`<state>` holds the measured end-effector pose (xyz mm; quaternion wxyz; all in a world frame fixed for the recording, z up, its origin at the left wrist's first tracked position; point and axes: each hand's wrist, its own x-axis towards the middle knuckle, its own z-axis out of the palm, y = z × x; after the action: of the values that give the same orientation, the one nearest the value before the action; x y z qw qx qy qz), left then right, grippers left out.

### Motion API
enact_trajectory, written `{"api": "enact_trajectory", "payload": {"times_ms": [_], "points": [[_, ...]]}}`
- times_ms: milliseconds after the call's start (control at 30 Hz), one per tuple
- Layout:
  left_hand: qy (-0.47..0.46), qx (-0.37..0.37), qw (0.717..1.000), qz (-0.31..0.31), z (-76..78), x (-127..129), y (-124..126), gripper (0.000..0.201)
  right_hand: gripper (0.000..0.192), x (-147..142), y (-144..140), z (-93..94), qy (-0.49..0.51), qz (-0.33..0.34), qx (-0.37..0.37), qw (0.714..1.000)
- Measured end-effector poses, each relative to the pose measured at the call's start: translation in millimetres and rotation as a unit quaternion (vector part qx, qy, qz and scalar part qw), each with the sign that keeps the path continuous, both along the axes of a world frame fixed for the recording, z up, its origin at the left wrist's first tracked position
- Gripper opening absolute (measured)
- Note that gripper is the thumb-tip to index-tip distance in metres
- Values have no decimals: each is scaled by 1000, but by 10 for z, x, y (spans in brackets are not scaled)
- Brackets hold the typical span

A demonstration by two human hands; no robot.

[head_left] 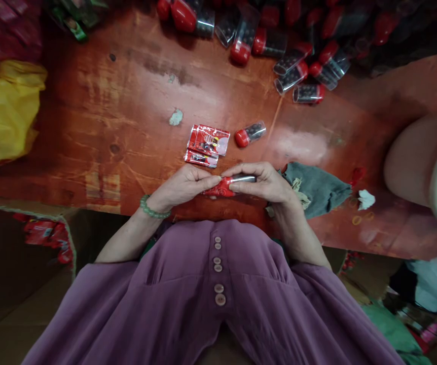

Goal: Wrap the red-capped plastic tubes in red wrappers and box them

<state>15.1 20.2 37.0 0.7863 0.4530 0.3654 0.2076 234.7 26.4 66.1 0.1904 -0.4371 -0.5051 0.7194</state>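
Observation:
My left hand (182, 186) and my right hand (264, 183) meet at the near edge of the red wooden table (127, 101). Together they hold a small clear tube with a red cap (229, 183), partly inside a red printed wrapper. The left fingers pinch the red wrapper end, and the right fingers grip the clear tube end. A green bead bracelet (150, 209) circles my left wrist. Just beyond the hands lies a small stack of red wrappers (207, 145), with one loose red-capped tube (250, 134) to its right.
A heap of several red-capped tubes (294, 56) fills the far right of the table. A yellow plastic bag (3, 111) lies at the left. A grey cloth (317, 187) rests beside my right hand. Another person's arm (420, 162) intrudes at the right. A cardboard box (43, 238) stands at lower left.

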Motion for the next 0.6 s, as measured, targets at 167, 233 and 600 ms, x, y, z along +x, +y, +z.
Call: {"api": "enact_trajectory", "payload": {"times_ms": [167, 233, 600], "points": [[-78, -93, 991, 57, -13, 10, -49, 44, 28, -48, -19, -78, 32, -51, -60, 996], [-102, -128, 981, 103, -16, 20, -97, 43, 27, -71, -34, -107, 58, -75, -66, 993], [-116, -228, 942, 216, -8, 85, -315, 38, 27, -152, -155, -196, 22, -154, -52, 986]]}}
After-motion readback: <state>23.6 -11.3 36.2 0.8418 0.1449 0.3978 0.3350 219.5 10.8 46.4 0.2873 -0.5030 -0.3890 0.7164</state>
